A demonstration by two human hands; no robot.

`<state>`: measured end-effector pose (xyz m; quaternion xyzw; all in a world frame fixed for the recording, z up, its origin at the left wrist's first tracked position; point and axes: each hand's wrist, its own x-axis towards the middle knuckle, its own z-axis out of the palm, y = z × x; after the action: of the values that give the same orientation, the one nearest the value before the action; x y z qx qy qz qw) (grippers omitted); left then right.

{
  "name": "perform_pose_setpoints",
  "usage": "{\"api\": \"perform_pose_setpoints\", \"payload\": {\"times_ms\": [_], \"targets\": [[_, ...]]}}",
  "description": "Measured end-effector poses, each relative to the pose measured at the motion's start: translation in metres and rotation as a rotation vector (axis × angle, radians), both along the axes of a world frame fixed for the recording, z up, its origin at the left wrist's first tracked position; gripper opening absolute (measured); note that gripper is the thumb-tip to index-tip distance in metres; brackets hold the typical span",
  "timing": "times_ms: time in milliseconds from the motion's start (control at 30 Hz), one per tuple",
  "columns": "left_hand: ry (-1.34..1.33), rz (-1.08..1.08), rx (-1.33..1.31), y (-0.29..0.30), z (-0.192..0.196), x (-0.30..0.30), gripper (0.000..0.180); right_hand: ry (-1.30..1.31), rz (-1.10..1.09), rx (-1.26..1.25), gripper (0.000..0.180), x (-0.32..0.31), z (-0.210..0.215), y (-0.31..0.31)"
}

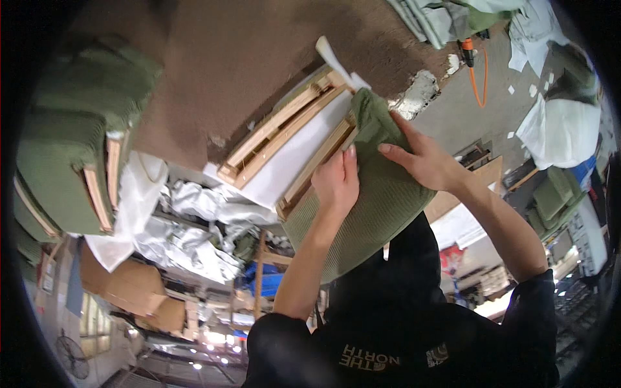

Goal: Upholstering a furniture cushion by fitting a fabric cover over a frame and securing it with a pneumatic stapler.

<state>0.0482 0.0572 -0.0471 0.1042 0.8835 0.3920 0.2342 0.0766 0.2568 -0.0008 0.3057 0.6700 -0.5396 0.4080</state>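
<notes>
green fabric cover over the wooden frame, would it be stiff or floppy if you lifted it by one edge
The green fabric cover is probably floppy: it bunches where it wraps the corner of the wooden frame. Its ribbed weave looks grippy rather than slippery under the left hand and right hand. Likely light and not fragile.

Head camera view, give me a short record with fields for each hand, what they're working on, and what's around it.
left hand: flat on the green fabric cover, fingertips at the edge of the wooden frame
right hand: spread on the cover's upper part, pressing it down
green fabric cover: ribbed, drawn over one end of the frame
wooden frame: pale slats with a white panel between them, uncovered at the far end
surroundings: brown carpet, finished green cushion at left, crumpled white sheeting, orange cable
</notes>
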Motion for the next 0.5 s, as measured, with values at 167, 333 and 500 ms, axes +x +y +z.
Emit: {"api": "perform_pose_setpoints", "payload": {"times_ms": [167, 333, 500], "targets": [[-0.055, -0.064, -0.234, 0.014, -0.003, 0.0, 0.031, -0.064, 0.241, 0.111, 0.072, -0.021, 0.001, 0.002], [-0.097, -0.001, -0.229, 0.027, 0.0, 0.006, 0.038, -0.039, 0.289, 0.247, 0.061, -0.015, -0.011, 0.004], [-0.015, 0.063, -0.207, 0.029, -0.004, 0.016, 0.043, -0.098, 0.337, 0.317, 0.053, -0.012, -0.017, 0.011]]}}
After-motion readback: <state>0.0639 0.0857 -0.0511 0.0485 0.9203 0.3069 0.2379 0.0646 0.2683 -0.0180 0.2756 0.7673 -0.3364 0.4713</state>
